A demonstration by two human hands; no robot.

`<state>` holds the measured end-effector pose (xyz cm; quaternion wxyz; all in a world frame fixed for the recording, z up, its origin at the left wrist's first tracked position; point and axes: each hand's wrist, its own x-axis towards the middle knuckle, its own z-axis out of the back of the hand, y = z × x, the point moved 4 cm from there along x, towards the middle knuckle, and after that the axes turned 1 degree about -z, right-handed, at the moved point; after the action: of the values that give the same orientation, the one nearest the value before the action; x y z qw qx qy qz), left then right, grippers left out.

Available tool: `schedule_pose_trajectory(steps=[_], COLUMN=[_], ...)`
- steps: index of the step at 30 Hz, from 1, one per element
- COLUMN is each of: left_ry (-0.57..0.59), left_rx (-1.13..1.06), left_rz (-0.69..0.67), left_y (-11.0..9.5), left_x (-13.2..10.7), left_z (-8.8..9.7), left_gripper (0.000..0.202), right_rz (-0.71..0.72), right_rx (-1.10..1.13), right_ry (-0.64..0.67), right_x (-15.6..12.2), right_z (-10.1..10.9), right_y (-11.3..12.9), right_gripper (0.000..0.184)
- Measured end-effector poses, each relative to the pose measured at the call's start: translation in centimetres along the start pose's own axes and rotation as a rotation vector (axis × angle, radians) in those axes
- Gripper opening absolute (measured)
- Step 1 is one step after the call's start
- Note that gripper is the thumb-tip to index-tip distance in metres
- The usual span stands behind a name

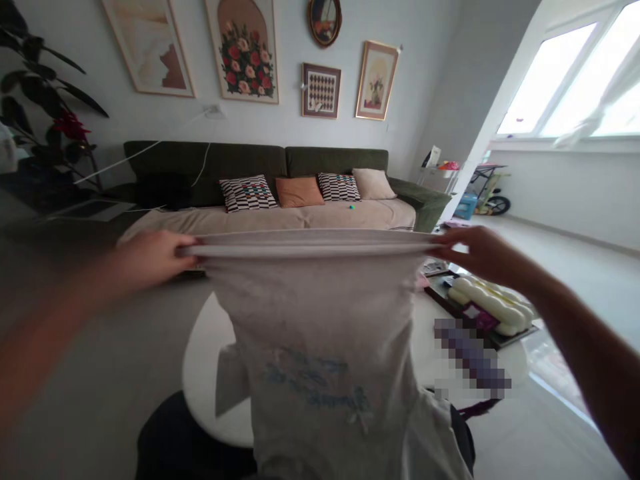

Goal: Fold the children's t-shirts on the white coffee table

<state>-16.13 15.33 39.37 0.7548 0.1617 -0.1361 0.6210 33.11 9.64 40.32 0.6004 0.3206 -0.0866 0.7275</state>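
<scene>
A light grey shirt [325, 313] with faded blue lettering hangs stretched out in front of me, its hem edge pulled taut at the top. My left hand [157, 257] pinches the hem's left corner; the hand and forearm are blurred. At the opposite corner my right hand [467, 248] grips the same edge between thumb and fingers. The lower part of the shirt drapes down toward my lap, and one sleeve falls at the lower right. Behind the cloth, part of a white table [207, 360] shows.
On the table's right side, a dark tray [440, 293] carries a pale, puffy, ribbed item [493, 300]. A pixelated patch covers something near it. Beyond stands a green sofa [210, 173] with several cushions [300, 192]. A leafy plant [45, 100] is at far left.
</scene>
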Motion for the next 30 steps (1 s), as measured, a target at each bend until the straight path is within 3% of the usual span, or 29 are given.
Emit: schedule_pose_trajectory(steps=[1, 3, 5, 8, 11, 13, 15, 19, 22, 25, 30], left_ry=[0.082, 0.126, 0.029, -0.188, -0.212, -0.123, -0.006, 0.226, 0.282, 0.131, -0.078], left_rx=[0.013, 0.049, 0.092, 0.139, 0.142, 0.11, 0.049, -0.116, -0.214, -0.265, -0.338], left_rz=[-0.017, 0.007, 0.06, 0.064, -0.014, -0.092, -0.175, -0.168, -0.141, -0.049, 0.046], left_y=[-0.8, -2.1, -3.2, -4.7, -6.3, -7.7, -9.3, -12.2, -14.0, -14.5, -14.2], left_x=[1.1, 3.2, 4.3, 3.6, 0.3, -3.0, -7.0, -15.7, -20.6, -23.1, -24.0], left_z=[-0.3, -0.4, 0.2, 1.4, 0.2, -2.6, -6.9, -17.0, -23.0, -25.8, -27.1], left_gripper=[0.033, 0.042, 0.042, 0.034, 0.031, 0.029, 0.023, 0.024, 0.029, 0.032, 0.03], right_rz=[-0.021, -0.071, -0.12, -0.159, -0.158, -0.16, -0.168, -0.168, -0.166, -0.203, -0.295], right_rx=[-0.035, -0.089, -0.133, -0.167, -0.168, -0.161, -0.146, -0.096, -0.052, -0.031, -0.017], right_ry=[0.08, 0.073, -0.029, -0.164, -0.184, -0.162, -0.12, 0.038, 0.114, 0.138, 0.157], right_x=[2.0, 4.8, 5.9, 4.9, 1.5, -2.1, -6.5, -15.8, -21.0, -23.9, -25.7], right_z=[-1.8, -4.1, -4.5, -3.6, -4.3, -6.6, -10.0, -18.2, -23.4, -26.7, -29.0], right_y=[-0.2, -0.5, -0.8, -1.3, -2.5, -3.7, -4.9, -6.6, -6.9, -7.0, -7.7], right_gripper=[0.02, 0.019, 0.023, 0.029, 0.028, 0.028, 0.028, 0.028, 0.03, 0.036, 0.042])
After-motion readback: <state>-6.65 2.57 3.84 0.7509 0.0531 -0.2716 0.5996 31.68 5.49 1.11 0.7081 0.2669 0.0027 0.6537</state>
